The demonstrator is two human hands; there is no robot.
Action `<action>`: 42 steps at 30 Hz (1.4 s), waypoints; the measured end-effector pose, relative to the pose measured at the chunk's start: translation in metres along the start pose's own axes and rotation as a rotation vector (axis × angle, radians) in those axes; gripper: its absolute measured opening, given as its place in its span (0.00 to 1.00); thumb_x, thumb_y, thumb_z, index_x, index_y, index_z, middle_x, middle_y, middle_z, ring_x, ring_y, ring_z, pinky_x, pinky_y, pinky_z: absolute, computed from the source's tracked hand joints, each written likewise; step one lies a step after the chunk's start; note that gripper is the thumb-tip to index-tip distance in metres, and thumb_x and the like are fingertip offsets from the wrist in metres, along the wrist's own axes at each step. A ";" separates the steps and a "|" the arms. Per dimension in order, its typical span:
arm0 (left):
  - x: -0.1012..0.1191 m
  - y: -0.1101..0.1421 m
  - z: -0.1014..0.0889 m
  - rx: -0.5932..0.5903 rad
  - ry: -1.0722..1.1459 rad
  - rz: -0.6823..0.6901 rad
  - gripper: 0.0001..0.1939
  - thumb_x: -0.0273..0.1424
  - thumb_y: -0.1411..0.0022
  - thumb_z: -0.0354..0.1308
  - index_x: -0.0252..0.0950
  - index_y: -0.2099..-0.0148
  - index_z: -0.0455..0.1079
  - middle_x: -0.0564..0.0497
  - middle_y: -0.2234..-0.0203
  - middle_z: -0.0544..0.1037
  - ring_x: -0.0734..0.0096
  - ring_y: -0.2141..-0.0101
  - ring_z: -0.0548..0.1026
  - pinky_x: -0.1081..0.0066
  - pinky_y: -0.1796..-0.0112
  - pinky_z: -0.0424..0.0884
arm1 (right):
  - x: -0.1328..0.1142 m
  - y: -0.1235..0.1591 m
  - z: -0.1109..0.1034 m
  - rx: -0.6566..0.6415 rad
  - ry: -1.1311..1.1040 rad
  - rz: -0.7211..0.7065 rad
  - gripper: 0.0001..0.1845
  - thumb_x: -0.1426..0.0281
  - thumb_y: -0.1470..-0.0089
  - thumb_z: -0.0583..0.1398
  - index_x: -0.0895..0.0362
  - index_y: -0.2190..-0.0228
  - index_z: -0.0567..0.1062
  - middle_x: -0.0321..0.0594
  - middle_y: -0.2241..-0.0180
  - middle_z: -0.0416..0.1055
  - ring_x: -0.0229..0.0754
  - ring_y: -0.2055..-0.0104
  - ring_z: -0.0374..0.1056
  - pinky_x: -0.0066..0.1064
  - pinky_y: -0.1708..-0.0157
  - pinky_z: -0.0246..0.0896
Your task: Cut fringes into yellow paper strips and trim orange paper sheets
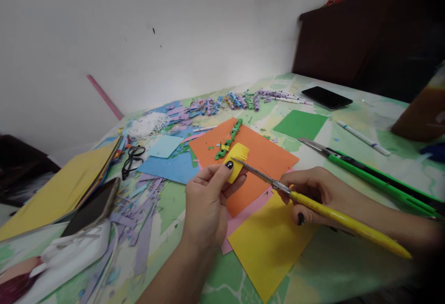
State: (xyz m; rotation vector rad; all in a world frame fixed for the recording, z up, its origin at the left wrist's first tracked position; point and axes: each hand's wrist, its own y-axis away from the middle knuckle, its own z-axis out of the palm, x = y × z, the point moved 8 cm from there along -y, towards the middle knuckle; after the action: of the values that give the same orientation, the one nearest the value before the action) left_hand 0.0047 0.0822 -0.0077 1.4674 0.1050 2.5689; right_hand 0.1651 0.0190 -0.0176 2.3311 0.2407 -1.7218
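My left hand point(210, 202) pinches a small yellow paper piece point(235, 167) between thumb and fingers; fringe-like cuts run along its far edge. My right hand point(313, 197) is closed around yellow-handled scissors point(257, 173), seen almost edge-on. Their metal tip lies against the yellow piece, close to my left thumb. How far the blades are apart is hidden by the angle. Under the hands, an orange paper sheet point(278, 155) carries a green fringed roll point(229, 138) with dark and yellow bits. A larger yellow sheet point(271, 243) lies nearer me, over a pink sheet point(227, 243).
A green box cutter point(375, 183) with its blade out lies right of my hand. Around stand or lie a green sheet point(301, 124), phone point(327, 97), marker point(363, 137), glasses point(132, 161), white string point(149, 125), purple scraps point(144, 239), a paper stack point(59, 193) and fringed rolls point(239, 101).
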 end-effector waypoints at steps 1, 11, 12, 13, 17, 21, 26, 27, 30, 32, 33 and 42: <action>0.000 0.000 0.000 0.003 -0.009 -0.002 0.08 0.28 0.54 0.70 0.31 0.75 0.74 0.47 0.72 0.82 0.69 0.68 0.81 0.74 0.65 0.78 | 0.000 0.000 0.000 -0.003 0.000 0.000 0.23 0.51 0.55 0.66 0.56 0.75 0.66 0.31 0.78 0.54 0.33 0.77 0.46 0.27 0.80 0.39; -0.002 -0.001 -0.001 -0.011 0.007 -0.004 0.07 0.29 0.51 0.68 0.31 0.75 0.75 0.47 0.72 0.82 0.69 0.68 0.81 0.74 0.65 0.78 | -0.001 -0.001 -0.002 0.000 0.062 -0.006 0.23 0.52 0.55 0.66 0.56 0.77 0.65 0.30 0.80 0.54 0.32 0.79 0.46 0.26 0.81 0.39; -0.002 -0.001 -0.001 -0.012 0.008 -0.004 0.07 0.29 0.51 0.68 0.31 0.75 0.75 0.47 0.72 0.82 0.69 0.68 0.81 0.73 0.65 0.78 | -0.001 -0.001 -0.002 0.001 0.067 -0.005 0.23 0.52 0.55 0.66 0.56 0.77 0.64 0.29 0.81 0.54 0.32 0.79 0.46 0.26 0.81 0.39; -0.002 -0.001 -0.001 -0.012 0.006 -0.005 0.07 0.29 0.51 0.69 0.31 0.75 0.74 0.46 0.72 0.82 0.69 0.68 0.81 0.73 0.65 0.78 | -0.002 -0.001 -0.002 0.003 0.073 -0.003 0.23 0.52 0.55 0.66 0.56 0.77 0.65 0.29 0.81 0.54 0.32 0.80 0.46 0.26 0.81 0.39; -0.002 -0.001 -0.001 -0.003 -0.002 -0.003 0.08 0.30 0.52 0.69 0.31 0.75 0.74 0.47 0.72 0.82 0.69 0.69 0.80 0.73 0.65 0.78 | -0.002 -0.001 -0.003 0.009 0.086 0.013 0.23 0.52 0.56 0.66 0.56 0.78 0.65 0.29 0.82 0.53 0.32 0.80 0.47 0.26 0.82 0.39; -0.003 -0.001 -0.002 -0.004 -0.004 -0.010 0.08 0.29 0.54 0.70 0.31 0.75 0.74 0.47 0.72 0.81 0.69 0.68 0.80 0.74 0.65 0.78 | -0.001 -0.001 -0.002 0.004 0.046 0.027 0.23 0.52 0.57 0.67 0.56 0.77 0.65 0.28 0.82 0.52 0.32 0.80 0.46 0.26 0.82 0.38; -0.002 -0.001 -0.002 -0.003 -0.004 -0.013 0.07 0.27 0.56 0.70 0.32 0.75 0.74 0.49 0.73 0.81 0.70 0.69 0.80 0.74 0.65 0.77 | -0.003 0.000 0.001 -0.010 -0.032 0.022 0.25 0.50 0.59 0.67 0.56 0.75 0.65 0.29 0.80 0.52 0.33 0.79 0.45 0.27 0.80 0.38; -0.002 -0.001 -0.001 -0.004 -0.006 -0.013 0.08 0.27 0.56 0.70 0.32 0.75 0.74 0.50 0.74 0.81 0.69 0.69 0.80 0.74 0.66 0.78 | -0.005 0.000 0.002 -0.013 -0.037 0.014 0.25 0.50 0.59 0.68 0.56 0.75 0.66 0.29 0.79 0.52 0.33 0.78 0.45 0.27 0.80 0.38; -0.001 0.000 0.000 -0.005 -0.005 -0.009 0.08 0.27 0.56 0.70 0.31 0.76 0.74 0.50 0.74 0.80 0.69 0.69 0.80 0.75 0.66 0.78 | -0.008 0.000 0.003 -0.023 -0.050 0.005 0.27 0.48 0.61 0.68 0.56 0.74 0.66 0.29 0.79 0.53 0.32 0.79 0.47 0.28 0.79 0.39; 0.000 0.000 0.000 -0.006 -0.002 -0.010 0.08 0.27 0.56 0.70 0.31 0.75 0.74 0.50 0.74 0.80 0.69 0.69 0.80 0.74 0.66 0.78 | -0.008 0.001 0.003 -0.027 -0.060 0.009 0.27 0.48 0.61 0.68 0.56 0.73 0.66 0.28 0.80 0.53 0.32 0.79 0.47 0.28 0.79 0.39; -0.001 0.000 0.000 -0.007 -0.001 -0.012 0.08 0.27 0.56 0.70 0.31 0.75 0.74 0.50 0.74 0.80 0.69 0.69 0.80 0.74 0.66 0.78 | -0.008 0.001 0.003 -0.028 -0.064 0.013 0.27 0.48 0.61 0.68 0.56 0.73 0.66 0.28 0.81 0.53 0.33 0.79 0.47 0.28 0.80 0.39; 0.000 0.000 -0.001 -0.007 -0.009 0.006 0.09 0.29 0.56 0.71 0.32 0.75 0.74 0.50 0.73 0.81 0.69 0.69 0.80 0.70 0.62 0.78 | -0.006 0.001 0.003 -0.030 -0.070 0.022 0.28 0.48 0.62 0.68 0.56 0.72 0.67 0.28 0.81 0.54 0.33 0.79 0.49 0.27 0.80 0.40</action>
State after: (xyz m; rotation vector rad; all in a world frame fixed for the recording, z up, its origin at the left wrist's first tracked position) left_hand 0.0043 0.0826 -0.0081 1.4792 0.0899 2.5647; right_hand 0.1605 0.0168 -0.0126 2.2394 0.2268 -1.7729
